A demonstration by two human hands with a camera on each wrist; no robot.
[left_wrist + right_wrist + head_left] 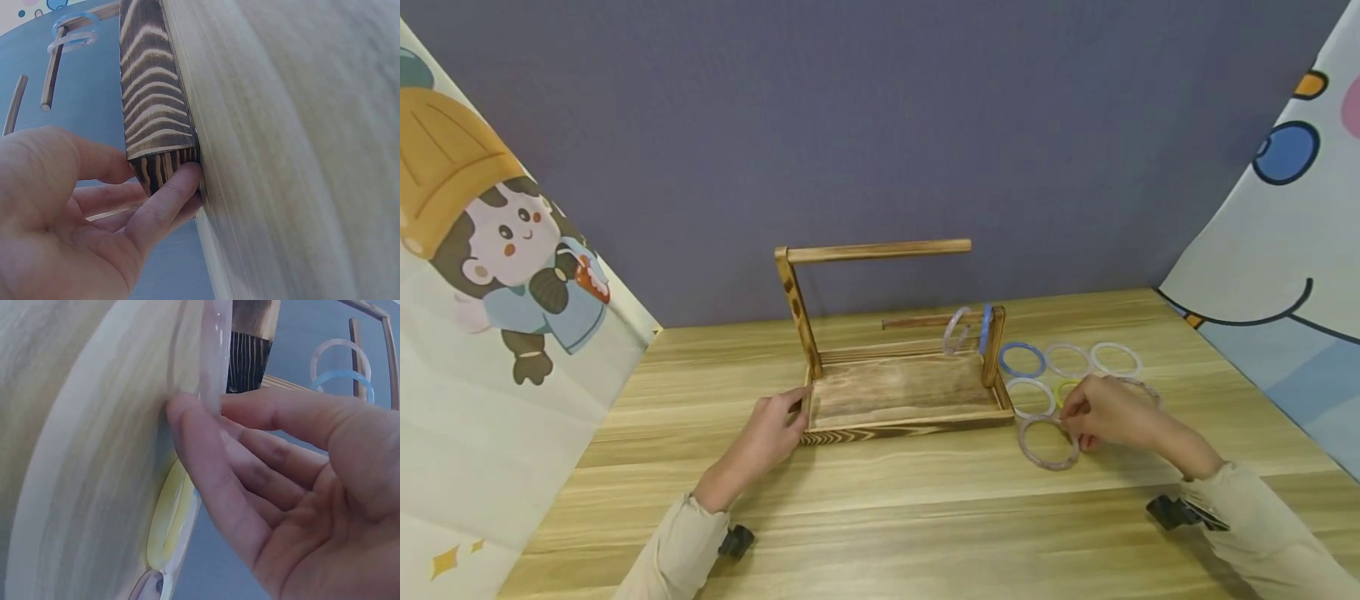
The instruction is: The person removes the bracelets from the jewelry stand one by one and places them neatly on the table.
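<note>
At the left end of a wooden rack (pixel 895 390), my left hand (pixel 771 427) grips the tray's front corner; the left wrist view shows thumb and fingers about the dark-grained wood (pixel 156 100). My right hand (pixel 1108 412) pinches a pale purplish bangle (pixel 1049 466) by its right side, between thumb and index finger. This bangle is low over the table, and I cannot tell whether it touches it. On the rack's lower peg (pixel 917 322) hang a translucent bangle (pixel 951 325) and a blue bangle (pixel 986 329). A yellow bangle (pixel 164 519) lies beneath my right hand.
Several more bangles lie right of the rack, among them a dark blue one (pixel 1022 376) and a white one (pixel 1030 415). One bangle (pixel 1150 389) is partly hidden by my right hand. An upper bar (pixel 880 250) juts rightward over the tray. Behind the table (pixel 880 517) stands a grey-blue panel (pixel 880 125).
</note>
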